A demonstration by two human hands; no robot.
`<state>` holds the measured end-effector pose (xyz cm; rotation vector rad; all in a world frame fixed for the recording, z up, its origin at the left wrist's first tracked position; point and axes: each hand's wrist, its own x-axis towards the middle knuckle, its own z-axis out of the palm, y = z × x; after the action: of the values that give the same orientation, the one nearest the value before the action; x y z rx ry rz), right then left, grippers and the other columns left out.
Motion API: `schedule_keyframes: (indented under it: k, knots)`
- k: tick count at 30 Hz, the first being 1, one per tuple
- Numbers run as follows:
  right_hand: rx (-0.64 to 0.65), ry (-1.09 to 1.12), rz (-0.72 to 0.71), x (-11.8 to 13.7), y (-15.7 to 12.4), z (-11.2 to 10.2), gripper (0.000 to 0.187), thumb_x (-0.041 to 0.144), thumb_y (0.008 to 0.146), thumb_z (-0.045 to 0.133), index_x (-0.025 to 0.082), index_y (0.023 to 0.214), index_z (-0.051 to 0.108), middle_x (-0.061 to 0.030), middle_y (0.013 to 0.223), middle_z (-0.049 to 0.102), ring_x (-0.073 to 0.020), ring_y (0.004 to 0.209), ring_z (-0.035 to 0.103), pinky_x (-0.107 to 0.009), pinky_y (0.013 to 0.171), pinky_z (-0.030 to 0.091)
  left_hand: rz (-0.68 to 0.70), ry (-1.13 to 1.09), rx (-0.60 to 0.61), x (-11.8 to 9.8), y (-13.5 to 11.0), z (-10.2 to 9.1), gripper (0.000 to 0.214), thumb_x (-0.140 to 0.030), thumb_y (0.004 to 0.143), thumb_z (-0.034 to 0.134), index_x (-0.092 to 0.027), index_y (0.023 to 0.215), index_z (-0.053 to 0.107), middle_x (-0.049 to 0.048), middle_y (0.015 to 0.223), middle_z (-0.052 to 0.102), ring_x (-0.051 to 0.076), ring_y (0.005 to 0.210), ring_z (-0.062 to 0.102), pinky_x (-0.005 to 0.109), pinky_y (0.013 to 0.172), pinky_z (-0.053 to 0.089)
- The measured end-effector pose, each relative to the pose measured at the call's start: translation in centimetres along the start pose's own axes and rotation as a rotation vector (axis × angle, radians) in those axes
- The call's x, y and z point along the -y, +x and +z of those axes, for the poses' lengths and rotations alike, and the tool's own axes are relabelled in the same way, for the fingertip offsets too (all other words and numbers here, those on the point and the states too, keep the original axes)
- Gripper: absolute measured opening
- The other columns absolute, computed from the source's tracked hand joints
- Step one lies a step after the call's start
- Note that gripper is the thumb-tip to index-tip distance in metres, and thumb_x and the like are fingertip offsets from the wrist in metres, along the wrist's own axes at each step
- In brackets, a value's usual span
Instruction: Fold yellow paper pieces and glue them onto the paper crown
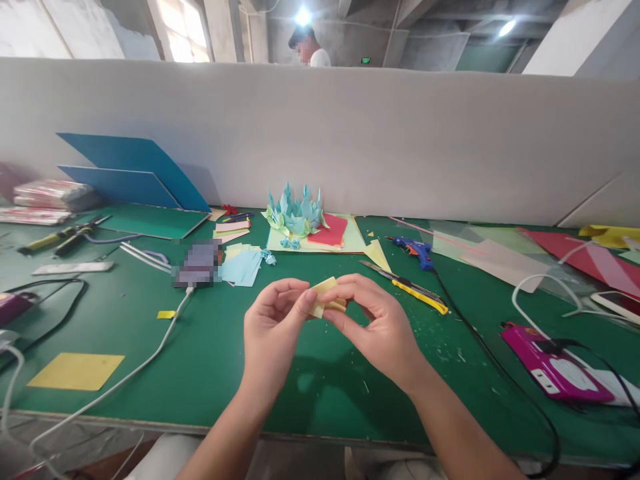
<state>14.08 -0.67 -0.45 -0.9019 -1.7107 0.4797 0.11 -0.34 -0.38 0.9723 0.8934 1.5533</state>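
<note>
A small folded piece of pale yellow paper (323, 298) is held up above the table between my two hands. My left hand (277, 320) pinches its left side between thumb and fingers. On its right side, my right hand (373, 317) grips it with the thumb below and the fingers above. Part of the paper is hidden behind the fingertips. Beyond the hands stands a light blue folded-paper piece with pointed petals (297, 210) and pale green paper bits at its base. Light blue paper sheets (243, 267) lie to the left of it.
On the green table (200, 373), a yellow utility knife (420, 295) and a blue glue gun (415, 251) lie to the right. A magenta power strip (555, 367) with cables sits at far right. Left are a yellow sheet (77, 371), a cabled phone (197, 263) and pliers (70, 237).
</note>
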Motion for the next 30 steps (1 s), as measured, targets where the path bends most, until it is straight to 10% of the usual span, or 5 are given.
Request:
schedule_keyframes:
  k: [30]
  knots:
    - [-0.084, 0.140, 0.107, -0.74, 0.09, -0.23, 0.008, 0.025, 0.083, 0.064, 0.025, 0.076, 0.069, -0.0021, 0.085, 0.062, -0.0155, 0.079, 0.060, -0.027, 0.065, 0.052, 0.136, 0.199, 0.081, -0.08, -0.78, 0.32, 0.015, -0.025, 0.071, 0.073, -0.018, 0.084, 0.073, 0.0036, 0.081, 0.077, 0.015, 0.072, 0.072, 0.021, 0.068, 0.060]
